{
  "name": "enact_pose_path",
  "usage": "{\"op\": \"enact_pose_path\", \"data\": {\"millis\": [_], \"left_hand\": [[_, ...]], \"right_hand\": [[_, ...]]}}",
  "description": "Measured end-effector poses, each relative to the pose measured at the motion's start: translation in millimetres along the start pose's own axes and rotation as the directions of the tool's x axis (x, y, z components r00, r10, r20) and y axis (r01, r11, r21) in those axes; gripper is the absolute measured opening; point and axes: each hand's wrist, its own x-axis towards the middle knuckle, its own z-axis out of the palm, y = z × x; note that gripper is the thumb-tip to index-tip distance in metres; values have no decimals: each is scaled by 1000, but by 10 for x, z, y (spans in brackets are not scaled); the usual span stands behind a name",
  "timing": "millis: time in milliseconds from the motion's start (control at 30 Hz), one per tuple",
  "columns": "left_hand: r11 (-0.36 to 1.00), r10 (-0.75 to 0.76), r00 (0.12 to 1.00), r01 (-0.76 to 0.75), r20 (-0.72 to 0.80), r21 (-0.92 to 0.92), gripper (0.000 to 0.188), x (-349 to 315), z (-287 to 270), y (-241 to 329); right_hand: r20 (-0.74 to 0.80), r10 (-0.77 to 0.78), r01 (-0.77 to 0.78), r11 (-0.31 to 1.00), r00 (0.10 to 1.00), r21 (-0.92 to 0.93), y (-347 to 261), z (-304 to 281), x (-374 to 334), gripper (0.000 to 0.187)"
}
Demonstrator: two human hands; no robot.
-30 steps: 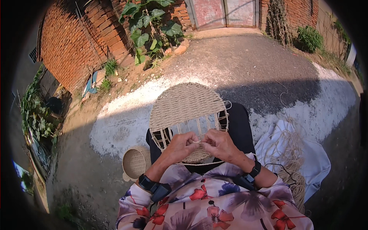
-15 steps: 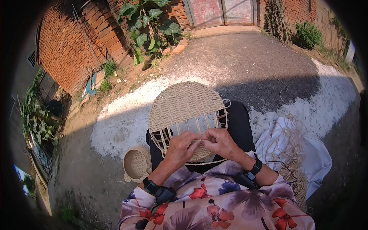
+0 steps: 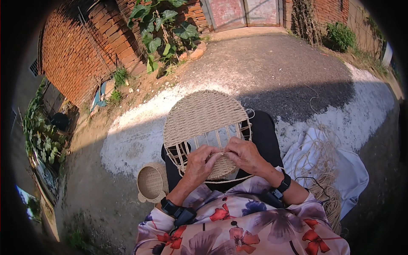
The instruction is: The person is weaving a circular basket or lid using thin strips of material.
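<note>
On my lap rests a half-woven cord basket (image 3: 204,114), round and tan, with bare frame bars showing across its nearer part. My left hand (image 3: 201,160) and my right hand (image 3: 243,154) meet over that open part. Both are closed, their fingertips pinching the tan cord where it meets the frame; the exact grip is partly hidden by the fingers. A loose length of the cord (image 3: 231,180) curves below my hands toward my right forearm.
A small woven basket (image 3: 151,182) stands on the ground by my left leg. To my right, a heap of loose cord (image 3: 327,187) lies on a white cloth (image 3: 355,172). Farther off are a brick wall (image 3: 72,55), leafy plants (image 3: 155,38) and a metal door (image 3: 225,15).
My right hand has shifted slightly up and its fingers have moved over the cord. My left hand stays almost in place, and the basket has barely moved.
</note>
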Motion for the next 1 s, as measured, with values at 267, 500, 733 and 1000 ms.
{"op": "enact_pose_path", "data": {"millis": [267, 500, 733, 1000], "left_hand": [[998, -17, 1000, 16, 23, 67, 12, 12, 56, -7], [996, 33, 999, -33, 0, 87, 11, 28, 74, 25], [985, 72, 997, -71, -3, 158, 11, 26, 50, 91], [968, 65, 993, -39, -101, 247, 11, 19, 145, 29]], "right_hand": [[10, 128, -128, 980, 992, 152, -24, 2, -12, 12], [-40, 122, -119, 990, 992, 80, -53, 40, 3, 15], [-133, 45, -54, 997, 990, -61, -83, 108, 9, 14], [-164, -51, 48, 999, 985, -23, -83, 109, -25, 11]]}}
